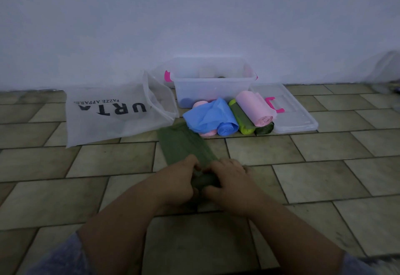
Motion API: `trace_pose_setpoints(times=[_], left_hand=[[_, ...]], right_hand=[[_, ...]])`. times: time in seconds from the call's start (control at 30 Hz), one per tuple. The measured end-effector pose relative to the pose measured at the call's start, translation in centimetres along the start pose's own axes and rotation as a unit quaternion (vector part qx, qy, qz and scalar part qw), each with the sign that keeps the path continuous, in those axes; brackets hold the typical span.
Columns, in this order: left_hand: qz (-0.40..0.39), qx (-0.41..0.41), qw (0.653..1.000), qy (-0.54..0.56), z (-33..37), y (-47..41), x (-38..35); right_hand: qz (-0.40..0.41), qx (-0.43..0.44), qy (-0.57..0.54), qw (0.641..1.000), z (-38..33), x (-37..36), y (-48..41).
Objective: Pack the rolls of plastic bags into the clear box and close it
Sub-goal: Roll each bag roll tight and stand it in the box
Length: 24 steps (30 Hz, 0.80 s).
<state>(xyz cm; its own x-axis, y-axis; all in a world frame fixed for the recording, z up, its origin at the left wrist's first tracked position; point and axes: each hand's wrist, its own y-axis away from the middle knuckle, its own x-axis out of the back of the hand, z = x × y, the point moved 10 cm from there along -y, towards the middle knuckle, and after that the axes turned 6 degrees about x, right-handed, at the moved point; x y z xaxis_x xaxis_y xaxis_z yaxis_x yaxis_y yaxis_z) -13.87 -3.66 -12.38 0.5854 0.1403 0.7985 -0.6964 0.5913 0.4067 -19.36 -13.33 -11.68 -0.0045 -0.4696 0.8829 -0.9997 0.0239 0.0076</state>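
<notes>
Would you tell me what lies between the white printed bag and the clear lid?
In the head view, a heap of pink, blue and green bag rolls lies there, just before the clear box.

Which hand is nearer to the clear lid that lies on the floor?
Right. The right hand grips the dark green bag, the lid ahead to its right; the left hand grips the bag farther left.

A plain pale wall [194,15] fills the upper half, bluish in the dim, even light. Below it lies a floor [324,166] of rectangular olive-beige tiles, laid in staggered rows with dark joints between them.
</notes>
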Motion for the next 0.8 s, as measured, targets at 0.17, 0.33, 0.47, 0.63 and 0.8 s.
trace_pose_setpoints(times=[0.17,0.33,0.47,0.63,0.8], left_hand=[[0.03,-0.011,0.999,-0.03,0.1,0.3,0.5],[0.162,-0.099,0.98,-0.067,2.3,1.3,-0.1],[0.179,-0.101,0.978,-0.041,2.0,0.9,-0.1],[0.092,-0.052,0.994,-0.029,1.2,-0.4,0.0],[0.163,-0.114,0.972,-0.126,2.4,1.1,0.1]], right_hand=[[0.018,-0.032,-0.044,0.998,2.9,0.3,0.3],[0.014,-0.029,0.019,0.999,2.6,0.1,-0.1],[0.02,-0.038,0.039,0.998,2.8,0.2,-0.2],[0.055,-0.066,0.085,0.993,3.6,0.9,-0.3],[0.043,-0.055,0.111,0.991,3.3,0.6,-1.1]])
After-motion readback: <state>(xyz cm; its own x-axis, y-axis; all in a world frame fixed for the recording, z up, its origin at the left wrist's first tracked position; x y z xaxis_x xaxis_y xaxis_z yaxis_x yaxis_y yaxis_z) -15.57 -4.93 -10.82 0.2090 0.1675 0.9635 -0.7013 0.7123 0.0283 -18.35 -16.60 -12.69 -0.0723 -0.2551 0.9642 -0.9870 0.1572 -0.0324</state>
